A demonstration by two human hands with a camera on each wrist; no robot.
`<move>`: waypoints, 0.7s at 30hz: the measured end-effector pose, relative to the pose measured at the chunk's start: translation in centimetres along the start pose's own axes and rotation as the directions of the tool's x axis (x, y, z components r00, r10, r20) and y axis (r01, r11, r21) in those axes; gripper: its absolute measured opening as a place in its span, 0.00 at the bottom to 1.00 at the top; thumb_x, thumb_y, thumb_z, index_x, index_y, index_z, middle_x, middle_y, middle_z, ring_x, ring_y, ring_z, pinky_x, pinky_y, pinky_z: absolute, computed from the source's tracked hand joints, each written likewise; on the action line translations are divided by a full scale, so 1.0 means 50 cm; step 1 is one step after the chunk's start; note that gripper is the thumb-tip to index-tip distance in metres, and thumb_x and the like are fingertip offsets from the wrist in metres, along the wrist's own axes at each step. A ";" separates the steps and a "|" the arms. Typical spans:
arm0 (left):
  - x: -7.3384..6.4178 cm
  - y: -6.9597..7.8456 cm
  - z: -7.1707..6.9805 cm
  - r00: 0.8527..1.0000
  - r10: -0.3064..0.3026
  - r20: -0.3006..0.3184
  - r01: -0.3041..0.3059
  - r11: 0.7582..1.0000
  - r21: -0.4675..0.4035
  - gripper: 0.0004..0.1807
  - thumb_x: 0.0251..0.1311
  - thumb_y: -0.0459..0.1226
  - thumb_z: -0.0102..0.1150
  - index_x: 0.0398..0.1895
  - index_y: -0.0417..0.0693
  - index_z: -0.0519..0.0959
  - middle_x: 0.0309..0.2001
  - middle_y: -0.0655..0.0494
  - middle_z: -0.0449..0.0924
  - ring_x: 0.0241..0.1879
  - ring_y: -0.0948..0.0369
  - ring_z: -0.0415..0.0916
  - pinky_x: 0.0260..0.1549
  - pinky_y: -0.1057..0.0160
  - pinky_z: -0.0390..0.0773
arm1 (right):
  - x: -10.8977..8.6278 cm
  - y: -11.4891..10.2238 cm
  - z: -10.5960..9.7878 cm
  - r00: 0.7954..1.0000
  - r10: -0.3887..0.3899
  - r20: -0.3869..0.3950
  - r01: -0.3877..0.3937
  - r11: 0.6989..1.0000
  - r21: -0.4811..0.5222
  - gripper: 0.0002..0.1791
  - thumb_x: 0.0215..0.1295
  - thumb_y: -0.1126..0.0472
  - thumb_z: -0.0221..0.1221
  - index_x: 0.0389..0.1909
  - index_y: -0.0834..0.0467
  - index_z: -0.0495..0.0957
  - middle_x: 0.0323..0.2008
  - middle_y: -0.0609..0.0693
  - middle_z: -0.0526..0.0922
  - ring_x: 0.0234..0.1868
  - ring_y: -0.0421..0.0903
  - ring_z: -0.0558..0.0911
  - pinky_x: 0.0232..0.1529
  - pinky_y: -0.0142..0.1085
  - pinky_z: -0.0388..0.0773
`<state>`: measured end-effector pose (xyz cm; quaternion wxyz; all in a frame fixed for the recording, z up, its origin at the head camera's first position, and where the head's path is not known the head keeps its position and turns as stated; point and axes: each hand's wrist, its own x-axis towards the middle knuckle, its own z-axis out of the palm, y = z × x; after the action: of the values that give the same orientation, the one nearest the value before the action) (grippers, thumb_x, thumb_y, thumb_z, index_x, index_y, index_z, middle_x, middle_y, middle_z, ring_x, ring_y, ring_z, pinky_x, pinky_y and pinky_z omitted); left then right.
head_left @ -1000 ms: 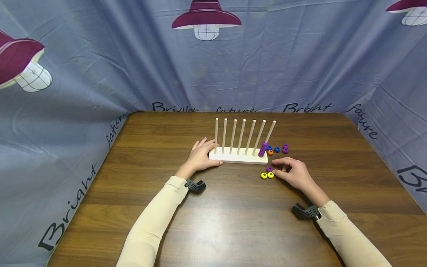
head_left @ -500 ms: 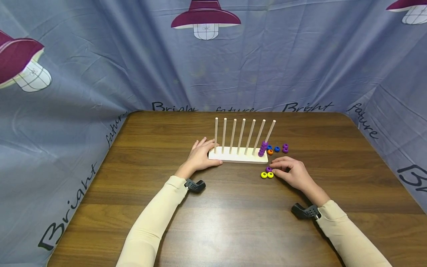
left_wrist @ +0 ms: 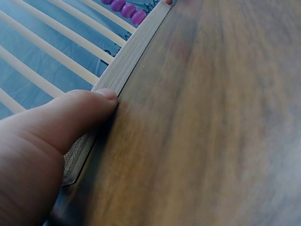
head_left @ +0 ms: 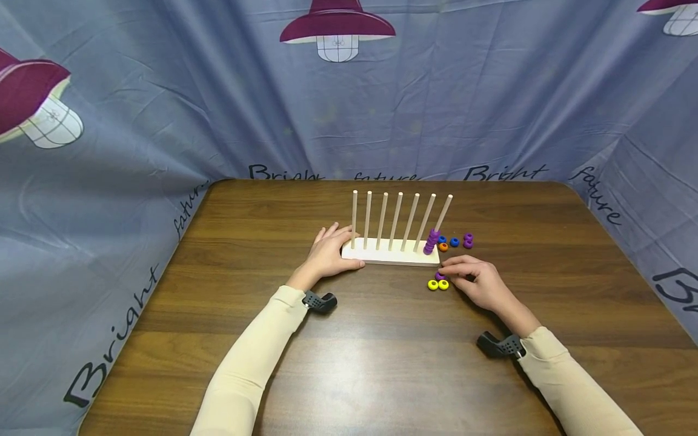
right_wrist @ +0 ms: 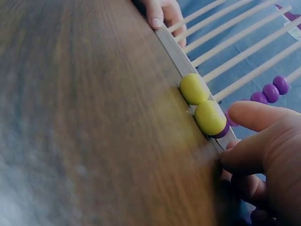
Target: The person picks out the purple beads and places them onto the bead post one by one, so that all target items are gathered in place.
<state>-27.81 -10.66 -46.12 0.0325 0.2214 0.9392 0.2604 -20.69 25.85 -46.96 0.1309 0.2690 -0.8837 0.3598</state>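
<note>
My left hand (head_left: 325,254) holds the left end of a pale wooden peg board (head_left: 389,257), its thumb (left_wrist: 94,101) along the front edge. Several upright pegs stand in the board. Purple beads (head_left: 431,241) are stacked on the rightmost peg. Just off the board's front right corner lie a loose purple bead (head_left: 440,276) and two yellow beads (right_wrist: 210,117). My right hand (head_left: 481,284) is over the purple bead, fingertips at it, thumb and index finger apart. In the right wrist view the yellow beads mostly hide that bead, so contact is unclear.
Beyond the board's right end lie two blue beads (head_left: 454,242), an orange bead (head_left: 443,247) and two more purple beads (head_left: 468,241). The brown wooden table (head_left: 349,363) is bordered by a printed blue curtain (head_left: 349,121) at the back and sides.
The fingers of my right hand have moved slightly left, and now partly cover the loose purple bead. My left hand stays on the board, which has not moved on the table.
</note>
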 end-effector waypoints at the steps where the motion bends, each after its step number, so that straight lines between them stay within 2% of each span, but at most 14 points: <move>1: 0.000 0.000 0.000 1.000 0.000 0.000 0.000 1.000 0.001 0.40 0.53 0.57 0.70 0.69 0.55 0.74 0.78 0.54 0.64 0.82 0.45 0.49 0.81 0.40 0.40 | 0.000 -0.001 0.000 1.000 0.001 0.006 -0.001 1.000 -0.001 0.18 0.55 0.80 0.65 0.40 0.57 0.90 0.43 0.54 0.89 0.47 0.33 0.82 0.48 0.12 0.69; 8: 0.000 -0.003 0.002 1.000 -0.005 -0.004 0.005 1.000 -0.012 0.40 0.52 0.57 0.71 0.69 0.55 0.74 0.78 0.53 0.64 0.82 0.45 0.48 0.81 0.41 0.39 | 0.003 -0.006 -0.001 0.998 0.047 0.033 -0.046 0.998 -0.036 0.15 0.59 0.75 0.65 0.40 0.55 0.91 0.45 0.53 0.89 0.48 0.46 0.85 0.49 0.13 0.69; 10: 0.000 -0.004 0.002 1.000 -0.007 -0.005 0.007 1.000 -0.016 0.40 0.52 0.57 0.71 0.69 0.55 0.74 0.78 0.53 0.64 0.82 0.45 0.48 0.81 0.41 0.39 | 0.004 -0.006 0.000 0.998 0.060 0.025 -0.059 0.997 -0.043 0.13 0.59 0.74 0.66 0.39 0.55 0.91 0.44 0.52 0.89 0.47 0.44 0.85 0.48 0.14 0.70; 12: -0.001 -0.004 0.002 1.000 -0.006 -0.006 0.006 1.000 -0.017 0.40 0.52 0.57 0.70 0.69 0.55 0.74 0.78 0.53 0.64 0.82 0.45 0.48 0.81 0.41 0.39 | 0.004 -0.003 0.001 0.998 0.069 0.013 -0.068 0.997 -0.046 0.13 0.58 0.74 0.67 0.39 0.56 0.90 0.43 0.53 0.89 0.42 0.40 0.83 0.43 0.16 0.71; 15: -0.001 -0.003 0.002 1.000 -0.003 -0.005 0.003 1.000 -0.017 0.40 0.52 0.57 0.70 0.69 0.55 0.74 0.78 0.53 0.64 0.82 0.45 0.48 0.81 0.41 0.39 | 0.002 -0.001 0.001 0.996 0.083 0.016 -0.083 0.996 -0.031 0.13 0.58 0.74 0.67 0.41 0.56 0.90 0.43 0.53 0.89 0.42 0.32 0.80 0.41 0.18 0.71; 21: 0.002 -0.004 0.004 1.000 0.002 -0.011 -0.002 1.000 -0.011 0.40 0.52 0.57 0.71 0.69 0.55 0.75 0.78 0.53 0.64 0.82 0.45 0.48 0.81 0.41 0.40 | -0.002 -0.003 0.000 0.996 0.086 0.028 -0.087 0.996 0.015 0.15 0.58 0.76 0.66 0.40 0.55 0.90 0.44 0.53 0.89 0.48 0.27 0.80 0.47 0.14 0.70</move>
<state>-27.92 -10.67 -46.38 0.0285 0.2205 0.9377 0.2670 -20.54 25.80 -46.93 0.1009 0.2364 -0.8934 0.3685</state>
